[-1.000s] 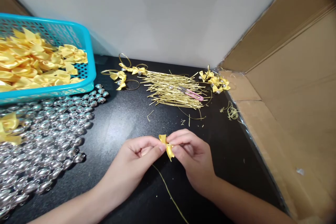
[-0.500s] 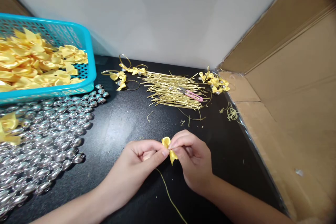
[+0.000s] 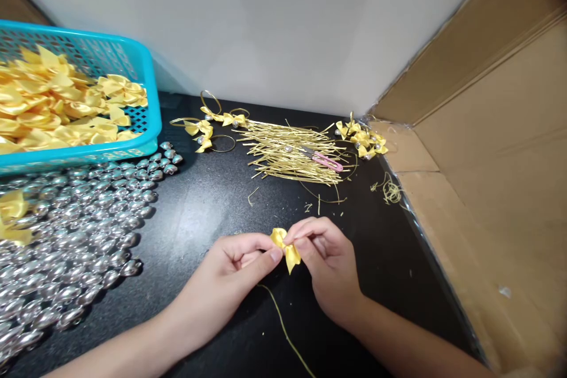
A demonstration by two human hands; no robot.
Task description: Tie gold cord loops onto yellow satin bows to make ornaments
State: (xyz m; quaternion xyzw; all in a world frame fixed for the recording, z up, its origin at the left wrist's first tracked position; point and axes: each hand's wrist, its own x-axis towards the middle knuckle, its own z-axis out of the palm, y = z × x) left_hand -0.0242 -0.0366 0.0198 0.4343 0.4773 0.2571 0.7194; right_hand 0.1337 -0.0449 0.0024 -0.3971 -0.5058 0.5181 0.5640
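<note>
Between my two hands, over the black tabletop, is a yellow ribbon bow (image 3: pixel 292 257). My left hand (image 3: pixel 241 263) pinches it at its left side between thumb and forefinger. From the right, my right hand (image 3: pixel 328 266) pinches the bow near its middle, thumb and fingertips together. The fingertips cover the centre of the bow. A thin yellow-green string (image 3: pixel 283 326) comes out from under my left hand and runs down past the lower edge of view.
At left, a turquoise basket (image 3: pixel 153 88) holds many yellow bows, with silver beads (image 3: pixel 88 236) spread before it. Ahead lie gold twist ties (image 3: pixel 283 153) with pink-handled snips (image 3: pixel 326 161). Finished-looking bow pieces (image 3: pixel 363 139) and tangled string (image 3: pixel 391 190) sit rightward, beside cardboard (image 3: pixel 496 130).
The bow has turned slightly between my fingers and shows more of its lower tail. My right fingertips have shifted a little up and left.
</note>
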